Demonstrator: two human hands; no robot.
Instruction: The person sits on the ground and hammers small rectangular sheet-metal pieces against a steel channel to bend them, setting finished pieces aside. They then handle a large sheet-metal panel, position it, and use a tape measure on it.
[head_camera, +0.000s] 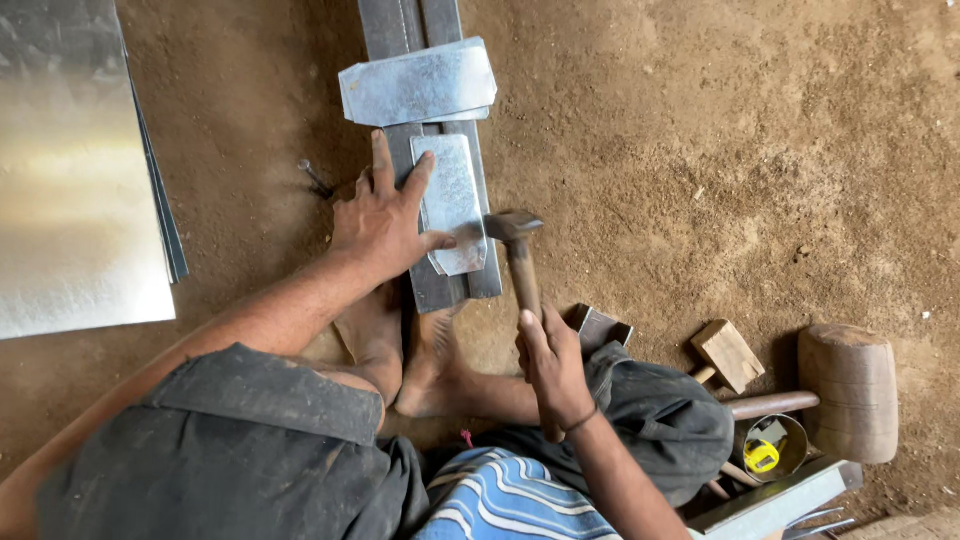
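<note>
Sheet-metal piece (451, 203) pinned flat by left hand (380, 225) | right hand (552, 365) grips hammer (517, 255), head seemingly touching its edge.

My left hand (385, 225) pins a small metal sheet piece (452, 205) flat on the steel rail (440, 285). My right hand (552, 365) grips the hammer (518, 250), head touching the piece's 3 o'clock edge. Wooden mallets (850, 392) at 4 o'clock.

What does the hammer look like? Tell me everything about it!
The hammer has a dark metal head and a brown wooden handle. The right hand grips the handle near its lower end. Its head rests at the right edge of a small shiny metal sheet piece, which lies on a long dark steel bar on the dirt floor.
</note>
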